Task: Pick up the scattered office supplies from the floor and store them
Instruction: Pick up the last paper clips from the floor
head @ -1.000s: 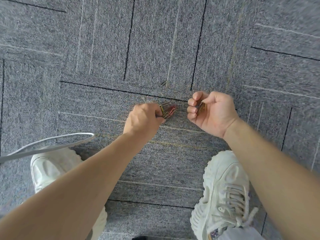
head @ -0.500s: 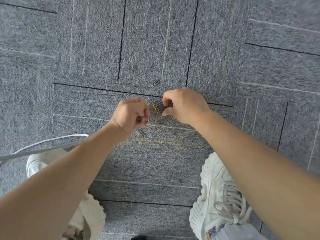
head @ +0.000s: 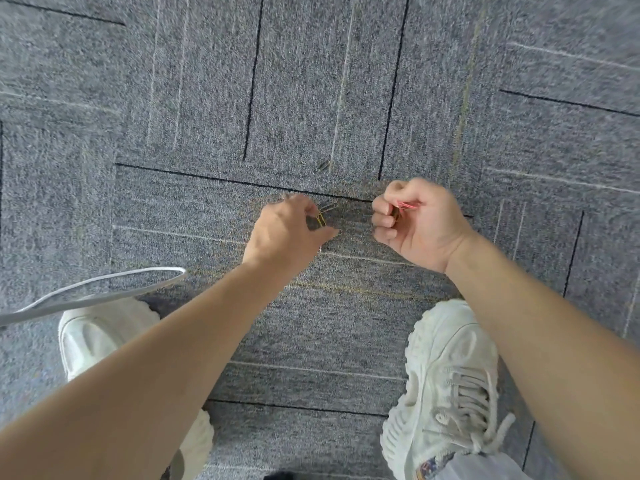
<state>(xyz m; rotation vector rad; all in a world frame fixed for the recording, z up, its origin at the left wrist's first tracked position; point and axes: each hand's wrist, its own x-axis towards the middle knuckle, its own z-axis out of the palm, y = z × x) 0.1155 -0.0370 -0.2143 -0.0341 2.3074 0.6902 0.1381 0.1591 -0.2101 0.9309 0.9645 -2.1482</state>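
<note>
Clips: right hand (head: 415, 225), fingers (head: 382, 221) clenched on a red clip (head: 408, 204) and others; left hand (head: 289, 233) pinching a yellow clip (head: 320, 220) at the carpet (head: 207, 116); risk: 1 grey clip (head: 322, 166) beyond blends into the pile and is missed, or the full fist spills.

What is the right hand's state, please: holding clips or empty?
Holding clips: the right hand is curled into a fist, and a red clip pokes out between its thumb and fingers.
</note>
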